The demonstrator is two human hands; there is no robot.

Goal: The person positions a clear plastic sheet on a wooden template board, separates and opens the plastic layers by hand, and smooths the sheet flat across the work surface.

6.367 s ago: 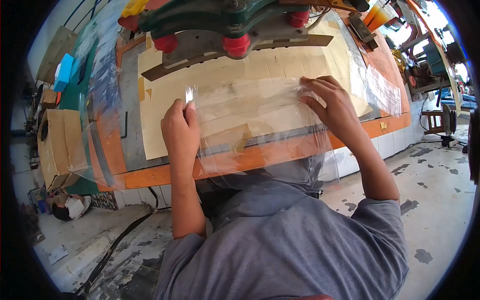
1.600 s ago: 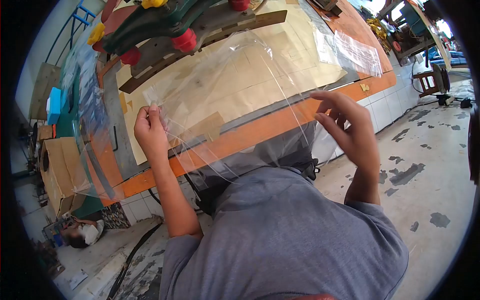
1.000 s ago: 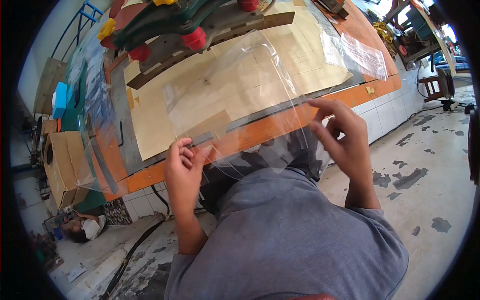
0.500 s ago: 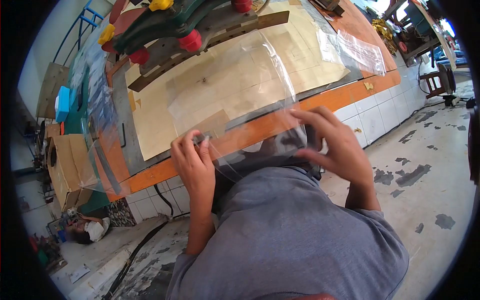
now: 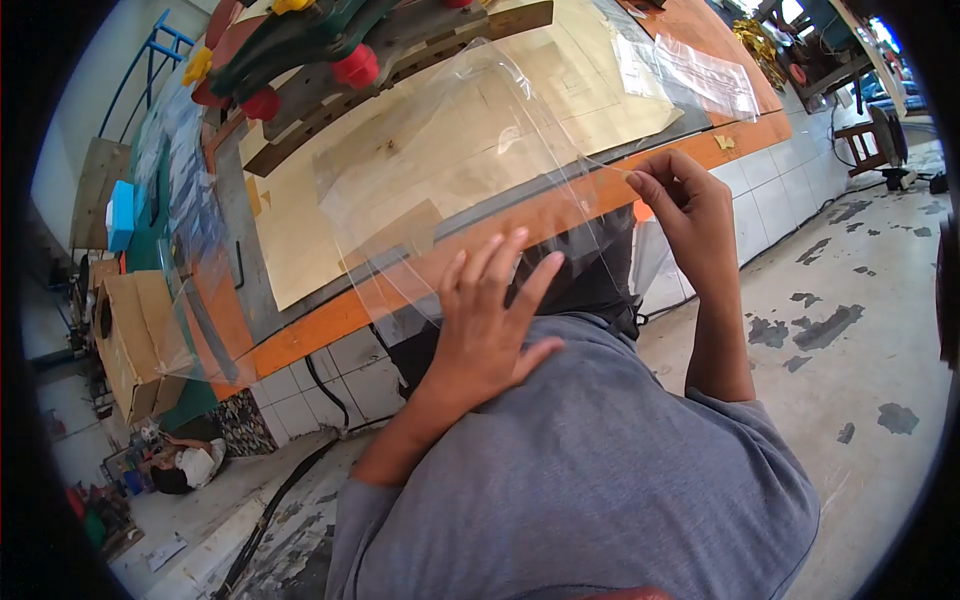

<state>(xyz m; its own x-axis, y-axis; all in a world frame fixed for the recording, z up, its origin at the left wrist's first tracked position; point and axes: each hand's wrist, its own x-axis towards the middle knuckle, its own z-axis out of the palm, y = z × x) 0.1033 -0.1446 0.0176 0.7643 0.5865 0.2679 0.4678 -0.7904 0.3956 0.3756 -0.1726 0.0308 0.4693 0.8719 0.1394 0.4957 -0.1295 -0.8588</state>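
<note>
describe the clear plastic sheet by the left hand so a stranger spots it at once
Find the orange-edged table, then the tan layer on it, by the green machine. Over that layer and past the table's near edge spreads the clear plastic sheet, by the splayed left hand. Unlike the whiter, wrinkled plastic farther right, it looks mostly smooth and see-through.

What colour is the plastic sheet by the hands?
The plastic sheet is clear and colourless; see the head view.
</note>
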